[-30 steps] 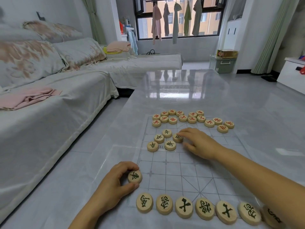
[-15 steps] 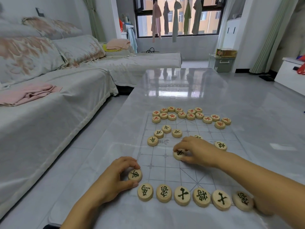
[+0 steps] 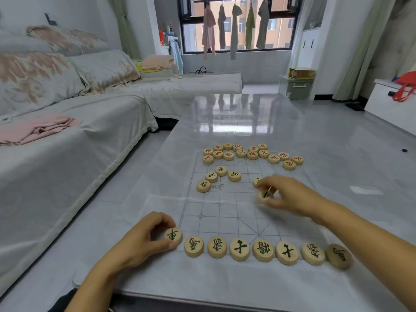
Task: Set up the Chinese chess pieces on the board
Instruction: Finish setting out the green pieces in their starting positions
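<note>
A thin clear chess board with grey lines lies on the glossy table. My left hand grips a black-lettered wooden piece at the board's near left corner, at the left end of a near row of black pieces. My right hand hovers over the board's right middle, pinching a blurred black piece; another piece peeks out just beyond the fingers. Several black pieces sit loose at mid-left. Red-lettered pieces cluster along the far edge.
The grey glossy table extends beyond the board. A covered sofa with cushions and a pink cloth runs along the left, close to the table's left edge. A white cabinet stands at the far right.
My right hand took a black piece from the mid-left cluster and carried it to the right side of the board. My left hand slid its piece down into line with the near row.
</note>
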A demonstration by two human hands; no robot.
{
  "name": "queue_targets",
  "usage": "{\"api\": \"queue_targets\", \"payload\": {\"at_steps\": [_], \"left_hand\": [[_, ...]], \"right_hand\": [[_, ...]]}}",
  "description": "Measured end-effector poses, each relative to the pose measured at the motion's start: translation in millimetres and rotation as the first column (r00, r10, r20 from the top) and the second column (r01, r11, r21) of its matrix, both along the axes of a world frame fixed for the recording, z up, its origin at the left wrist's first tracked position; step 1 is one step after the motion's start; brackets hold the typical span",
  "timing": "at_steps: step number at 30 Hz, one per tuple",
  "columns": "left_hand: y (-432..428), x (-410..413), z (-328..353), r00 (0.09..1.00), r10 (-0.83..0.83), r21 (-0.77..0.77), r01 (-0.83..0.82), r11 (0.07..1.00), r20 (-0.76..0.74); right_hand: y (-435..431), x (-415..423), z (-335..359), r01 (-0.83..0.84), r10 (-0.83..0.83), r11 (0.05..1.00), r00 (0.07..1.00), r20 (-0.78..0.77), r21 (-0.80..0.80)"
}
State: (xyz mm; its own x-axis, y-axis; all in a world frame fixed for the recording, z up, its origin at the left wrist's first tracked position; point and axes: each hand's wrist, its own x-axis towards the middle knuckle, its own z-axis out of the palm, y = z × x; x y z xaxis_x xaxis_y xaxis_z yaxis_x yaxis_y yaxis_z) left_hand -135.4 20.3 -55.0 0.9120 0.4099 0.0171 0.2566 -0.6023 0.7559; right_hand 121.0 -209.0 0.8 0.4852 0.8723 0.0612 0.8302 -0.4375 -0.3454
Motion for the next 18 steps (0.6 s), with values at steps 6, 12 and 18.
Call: {"api": "queue_targets", "payload": {"at_steps": [6,12,18], "left_hand": [[0.5,-2.9,1.3,0.998,-0.049,-0.065,0.053,0.997,0.050],[0.1,-1.6,-0.7,0.996,-0.080,-0.041,0.082,0.996,0.046],[-6.1,-4.9,-3.7,0.994,-0.086,0.037,0.083,0.996,0.072]], "right_hand": [[-110.6,26.3,17.0,0.257,-0.235,0.948,0.963,-0.128,0.186],[-174.9,12.4,-23.7,0.260,-0.223,0.961,0.931,-0.290,0.096],[-175.0,3.0,-38.2,0.184,-0.166,0.982,0.947,-0.277,0.040]]}}
